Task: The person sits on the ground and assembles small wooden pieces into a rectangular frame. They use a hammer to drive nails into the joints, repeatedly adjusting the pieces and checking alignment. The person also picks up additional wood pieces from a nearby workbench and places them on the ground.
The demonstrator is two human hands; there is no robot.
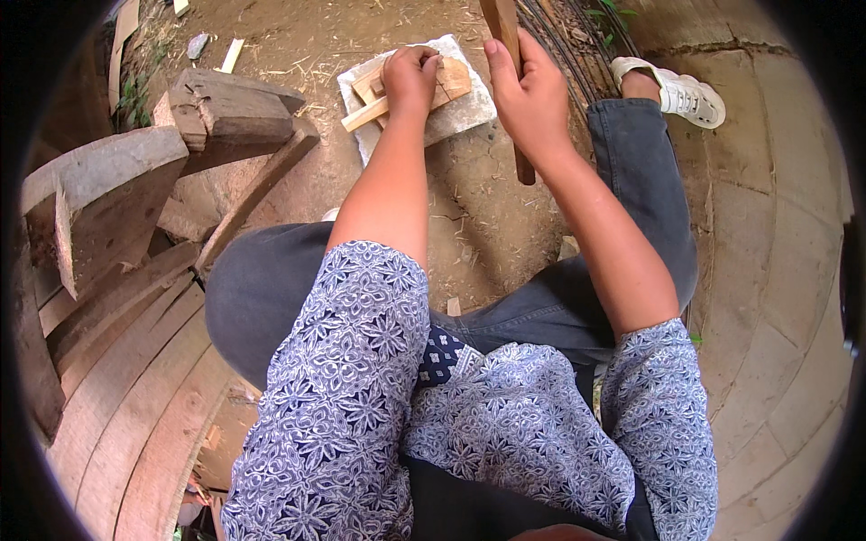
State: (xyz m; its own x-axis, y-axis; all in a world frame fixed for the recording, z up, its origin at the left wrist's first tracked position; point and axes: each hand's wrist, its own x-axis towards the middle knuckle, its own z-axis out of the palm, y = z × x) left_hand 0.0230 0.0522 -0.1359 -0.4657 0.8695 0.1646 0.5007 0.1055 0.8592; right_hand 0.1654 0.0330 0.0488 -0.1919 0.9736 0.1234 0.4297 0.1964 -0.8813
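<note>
A pale stone block (469, 117) lies on the ground ahead of me, with a light wooden piece (456, 81) on top. My left hand (410, 79) is closed over this wood, its fingers curled down. What sits inside the grip is mostly hidden; a small brown wooden end (377, 86) shows beside it. A narrow pale wood strip (363, 115) lies near the wrist. To the right, my right hand (538, 99) is wrapped round a brown wooden handle (503, 25), raised upright beside the block. The handle's upper end runs out of view.
Rough timber blocks (234, 108) and a curved plank (117, 162) are stacked at left, above long boards (153, 397). Wood shavings litter the dirt floor (469, 234). Dark rods (568, 45) lie at the upper right, beside a paved surface (758, 270).
</note>
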